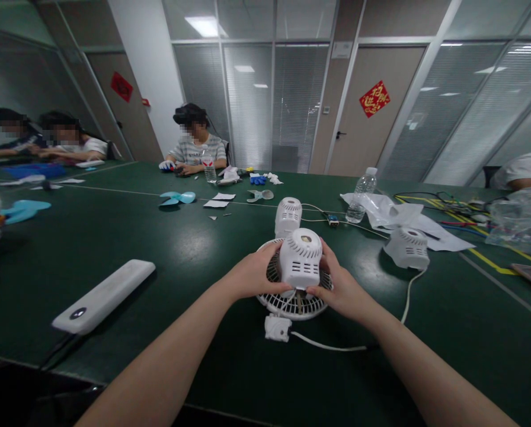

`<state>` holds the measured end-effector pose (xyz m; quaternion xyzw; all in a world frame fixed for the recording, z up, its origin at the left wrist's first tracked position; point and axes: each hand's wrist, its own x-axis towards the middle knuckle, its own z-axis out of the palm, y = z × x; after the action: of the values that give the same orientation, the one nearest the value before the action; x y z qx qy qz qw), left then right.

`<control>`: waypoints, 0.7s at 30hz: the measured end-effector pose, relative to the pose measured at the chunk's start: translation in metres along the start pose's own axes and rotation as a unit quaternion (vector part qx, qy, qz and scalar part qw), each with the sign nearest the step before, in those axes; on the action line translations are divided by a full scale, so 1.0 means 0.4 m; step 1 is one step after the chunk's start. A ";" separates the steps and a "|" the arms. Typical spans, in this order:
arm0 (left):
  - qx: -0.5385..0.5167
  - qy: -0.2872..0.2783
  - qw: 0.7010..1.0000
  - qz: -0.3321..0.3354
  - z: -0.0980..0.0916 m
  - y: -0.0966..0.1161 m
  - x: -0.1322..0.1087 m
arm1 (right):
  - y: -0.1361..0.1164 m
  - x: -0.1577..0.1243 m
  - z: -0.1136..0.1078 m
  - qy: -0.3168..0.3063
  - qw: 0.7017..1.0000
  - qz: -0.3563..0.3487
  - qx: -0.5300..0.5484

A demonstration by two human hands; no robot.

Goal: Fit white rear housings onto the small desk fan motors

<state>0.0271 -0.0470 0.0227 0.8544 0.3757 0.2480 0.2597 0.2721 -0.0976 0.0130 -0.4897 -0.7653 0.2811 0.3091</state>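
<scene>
Between both palms I hold a white vented fan motor housing [300,261] above a round white fan grille [287,307] that lies on the table. My left hand [259,273] wraps its left side, the thumb near the lower edge. My right hand [339,281] closes on its right side in the same way. A white clip-like base piece [277,328] sits at the grille's near edge, with a white cable [328,345] running right from it. Just behind stands a second white housing [288,216]. Whether the held housing touches the grille is hidden.
On the green table [194,338] lie a white power bank [105,296], blue fan blades [177,198] and a grey fan blade [260,195]. A third housing [408,247], a water bottle [363,196] and plastic bags [381,210] are at right. A person [198,145] sits opposite.
</scene>
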 end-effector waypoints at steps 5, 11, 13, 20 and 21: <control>-0.010 -0.013 1.000 -0.017 -0.001 -0.008 -0.004 | -0.001 -0.001 -0.007 -0.009 0.999 0.011 0.029; -0.017 -0.049 0.998 -0.026 -0.011 -0.007 -0.004 | -0.020 0.000 -0.021 -0.025 0.998 0.044 0.030; -0.018 -0.059 0.998 -0.029 -0.014 -0.007 -0.003 | -0.027 0.002 -0.026 -0.026 0.998 0.043 0.026; -0.028 -0.078 0.996 -0.034 -0.017 -0.013 -0.002 | -0.020 0.004 -0.027 -0.030 0.999 0.031 0.023; -0.030 -0.080 0.996 -0.035 -0.018 -0.013 -0.003 | -0.016 0.003 -0.026 -0.029 0.999 0.028 0.024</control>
<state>0.0194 -0.0431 0.0246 0.8496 0.3757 0.1810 0.3230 0.2759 -0.0972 0.0247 -0.4950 -0.7531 0.3221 0.2900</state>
